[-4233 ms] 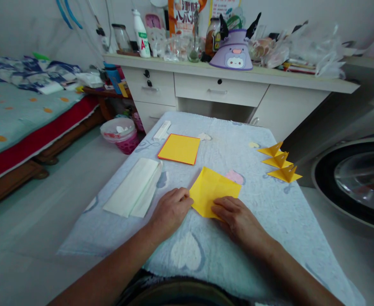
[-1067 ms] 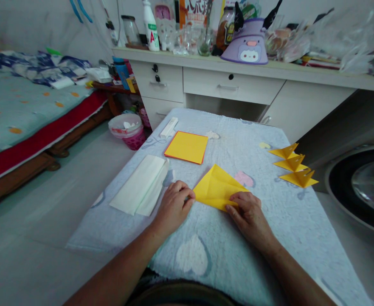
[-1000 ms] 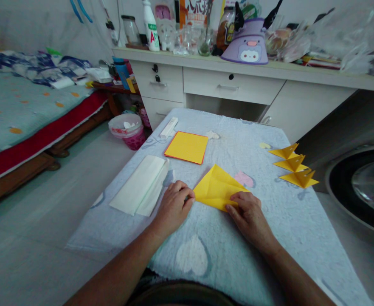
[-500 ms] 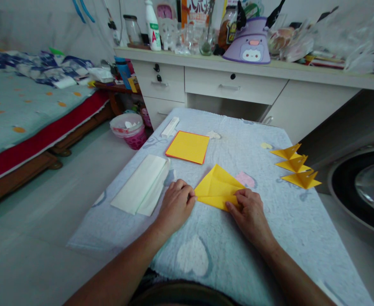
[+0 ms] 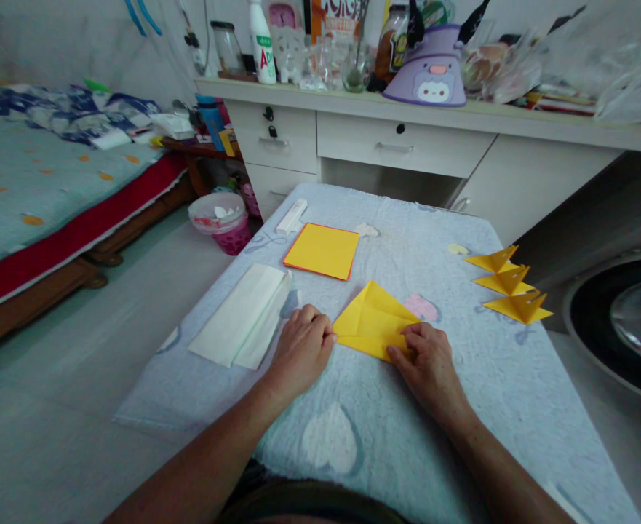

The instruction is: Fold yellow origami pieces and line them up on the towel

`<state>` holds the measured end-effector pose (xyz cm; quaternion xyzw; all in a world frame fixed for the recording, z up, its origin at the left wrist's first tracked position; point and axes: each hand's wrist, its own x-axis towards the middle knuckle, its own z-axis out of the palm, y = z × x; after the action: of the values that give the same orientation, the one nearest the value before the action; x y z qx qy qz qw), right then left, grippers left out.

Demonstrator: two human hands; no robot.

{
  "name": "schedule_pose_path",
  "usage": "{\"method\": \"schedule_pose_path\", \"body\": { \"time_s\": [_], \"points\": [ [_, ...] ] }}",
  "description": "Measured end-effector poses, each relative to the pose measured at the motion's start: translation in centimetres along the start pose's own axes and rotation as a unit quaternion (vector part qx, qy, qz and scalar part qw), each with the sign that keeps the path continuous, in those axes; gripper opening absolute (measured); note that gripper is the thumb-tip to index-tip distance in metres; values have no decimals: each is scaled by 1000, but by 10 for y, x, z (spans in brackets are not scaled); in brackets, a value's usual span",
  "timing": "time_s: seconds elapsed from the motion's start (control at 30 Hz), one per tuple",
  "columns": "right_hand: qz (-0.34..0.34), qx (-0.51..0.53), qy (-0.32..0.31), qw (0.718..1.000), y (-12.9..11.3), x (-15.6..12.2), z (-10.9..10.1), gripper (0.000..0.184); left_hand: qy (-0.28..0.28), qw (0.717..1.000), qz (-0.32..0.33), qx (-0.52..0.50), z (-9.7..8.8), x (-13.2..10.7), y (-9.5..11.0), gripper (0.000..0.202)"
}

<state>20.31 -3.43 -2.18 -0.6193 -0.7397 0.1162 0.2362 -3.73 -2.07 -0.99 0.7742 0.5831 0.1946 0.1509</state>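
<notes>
A sheet of yellow origami paper (image 5: 372,316), creased and folded up along its near edge, lies on the cloth-covered table. My left hand (image 5: 305,343) pinches its left corner between thumb and forefinger. At the near right side, my right hand (image 5: 426,356) grips the folded strip, thumb in front and fingers behind. Beyond the paper rests a square stack of yellow sheets (image 5: 321,251) with red showing at its edges. Three folded yellow paper figures (image 5: 514,306) stand in a row at the table's right side.
Left of my hands lies a folded pale tissue (image 5: 244,313), with a narrow white box (image 5: 292,217) farther back. A white desk (image 5: 401,138) with drawers stands behind the table (image 5: 331,437). A pink bucket (image 5: 225,222) is at left, a washing machine (image 5: 626,313) at right.
Both hands keep their hold on the yellow paper in almost the same place. The view has shifted very slightly.
</notes>
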Motion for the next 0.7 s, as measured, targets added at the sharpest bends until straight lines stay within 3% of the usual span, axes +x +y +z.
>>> {"method": "schedule_pose_path", "body": {
  "time_s": [0.53, 0.7],
  "points": [
    [-10, 1, 7, 1000, 1, -1, 0, 15, 4, 999, -13, 29, 1, 3, 3, 5],
    [-9, -1, 5, 1000, 1, -1, 0, 15, 36, 996, 38, 72, 2, -4, 8, 8]
  ]
}}
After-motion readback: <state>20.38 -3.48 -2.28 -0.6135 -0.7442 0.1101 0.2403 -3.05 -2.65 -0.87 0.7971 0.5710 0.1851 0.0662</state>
